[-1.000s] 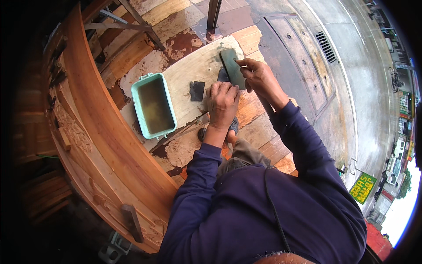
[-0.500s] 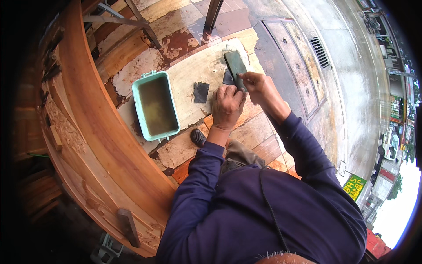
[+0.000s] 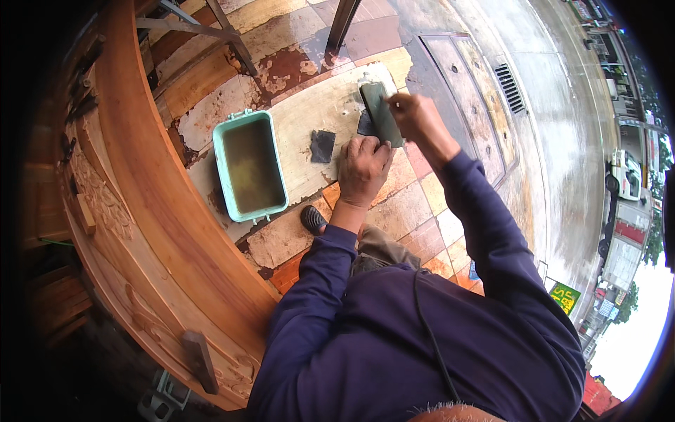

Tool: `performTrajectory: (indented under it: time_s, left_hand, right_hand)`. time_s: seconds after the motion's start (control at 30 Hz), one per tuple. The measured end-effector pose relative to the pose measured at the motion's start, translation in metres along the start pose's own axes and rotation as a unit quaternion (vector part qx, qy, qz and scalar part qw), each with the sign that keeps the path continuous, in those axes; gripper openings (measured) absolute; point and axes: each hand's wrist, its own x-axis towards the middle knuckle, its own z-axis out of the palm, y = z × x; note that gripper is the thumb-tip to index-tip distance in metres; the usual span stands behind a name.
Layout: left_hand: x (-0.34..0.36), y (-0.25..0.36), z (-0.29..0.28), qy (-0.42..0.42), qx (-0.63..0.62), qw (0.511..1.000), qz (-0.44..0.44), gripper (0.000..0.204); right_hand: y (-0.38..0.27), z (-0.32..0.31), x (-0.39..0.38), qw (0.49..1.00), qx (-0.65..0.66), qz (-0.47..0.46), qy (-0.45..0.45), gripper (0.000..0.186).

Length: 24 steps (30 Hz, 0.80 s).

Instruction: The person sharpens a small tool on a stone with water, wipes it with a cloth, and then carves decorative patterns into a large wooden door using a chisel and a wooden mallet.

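A long dark green sharpening stone (image 3: 378, 111) lies on a pale wooden board (image 3: 309, 116) on the tiled ground. My left hand (image 3: 362, 169) rests palm down at the stone's near end, its fingertips bent onto it. My right hand (image 3: 416, 118) is closed beside the stone's far half, pinching what looks like a small thin tool against the surface; the tool itself is mostly hidden by the fingers. A small dark flat stone (image 3: 322, 145) lies on the board just left of my left hand.
A teal plastic tub (image 3: 223, 169) of murky water stands at the board's left end. A large curved carved wooden piece (image 3: 151, 211) runs along the left. My shoe (image 3: 312, 219) shows below the tub. Metal frame legs (image 3: 225, 35) stand at the top, wet pavement to the right.
My right hand has shifted a little along the green stone. My left hand stays at the stone's near end. The tub and small dark stone have not moved.
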Motion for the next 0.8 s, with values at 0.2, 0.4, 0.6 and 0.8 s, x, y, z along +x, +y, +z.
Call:
performTrajectory:
  time_s: [0.2,0.4,0.6,0.8]
  left_hand:
    - [0.001,0.003,0.003,-0.001,-0.003,1.000,0.014,0.009]
    - [0.001,0.002,0.002,-0.015,0.007,1.000,0.000,0.008]
    - [-0.001,0.002,0.003,-0.009,-0.014,1.000,0.004,0.010]
    - [-0.002,0.003,0.006,-0.005,-0.010,1.000,0.008,0.010]
  right_hand:
    - [0.010,-0.007,0.011,1.000,0.017,0.006,0.004,0.025]
    - [0.029,0.019,-0.027,0.987,-0.056,-0.134,0.074,0.022]
    - [0.002,-0.009,0.012,0.998,0.020,0.046,-0.026,0.026]
    - [0.000,-0.005,0.012,0.999,0.017,0.030,0.015,0.027]
